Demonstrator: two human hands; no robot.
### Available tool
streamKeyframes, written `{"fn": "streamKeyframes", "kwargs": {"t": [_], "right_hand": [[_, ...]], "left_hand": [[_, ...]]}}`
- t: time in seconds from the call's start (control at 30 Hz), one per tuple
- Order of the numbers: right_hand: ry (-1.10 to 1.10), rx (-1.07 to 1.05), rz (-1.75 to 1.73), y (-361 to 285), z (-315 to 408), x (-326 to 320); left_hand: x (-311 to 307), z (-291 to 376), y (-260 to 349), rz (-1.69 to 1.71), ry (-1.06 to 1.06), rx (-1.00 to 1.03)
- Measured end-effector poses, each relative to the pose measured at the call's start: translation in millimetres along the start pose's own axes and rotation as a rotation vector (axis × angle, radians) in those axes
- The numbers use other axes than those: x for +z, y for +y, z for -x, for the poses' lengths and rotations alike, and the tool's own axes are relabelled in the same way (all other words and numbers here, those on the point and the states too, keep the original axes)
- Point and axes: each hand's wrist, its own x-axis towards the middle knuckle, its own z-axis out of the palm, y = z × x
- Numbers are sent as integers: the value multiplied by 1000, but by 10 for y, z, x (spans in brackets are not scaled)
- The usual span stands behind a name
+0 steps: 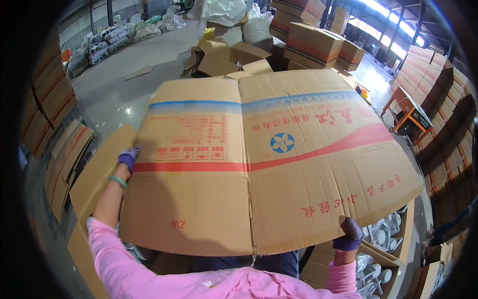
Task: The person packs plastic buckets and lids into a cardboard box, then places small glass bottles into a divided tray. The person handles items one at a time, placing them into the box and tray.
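Observation:
A large flattened cardboard carton spans the space before me, creased down its middle. Its printed face, with red and blue bands and writing, is turned up towards me. At the carton's left edge, my left hand grips the board in a purple glove, its fingers partly hidden. My right hand, gloved too, clasps the near edge on the right with the thumb on top and the other fingers hidden beneath. Below this edge, open cartons hold plastic-wrapped grey-white parts.
An open cardboard box lies ahead, near stacked cartons and white sacks. Flattened cartons lean at left. An orange-framed table stands at right before a tall carton stack. Part of another person shows at the right rim.

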Motion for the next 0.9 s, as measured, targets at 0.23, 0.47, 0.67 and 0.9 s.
{"fn": "streamKeyframes", "kwargs": {"t": [0.23, 0.47, 0.67, 0.9], "right_hand": [[58, -4, -435, -541, -842, 751], [-449, 1171, -1959, -1209, -855, 2073], [-450, 1272, -1636, -1003, 560, 2089], [-724, 951, -1643, -599, 829, 2218]], "left_hand": [[-2029, 945, 1057, -58, 285, 91], [-2316, 1904, 1101, -379, 317, -267], [-2205, 3112, -1072, -197, 226, -284], [-1650, 4280, -1240, 296, 235, -676]]}}
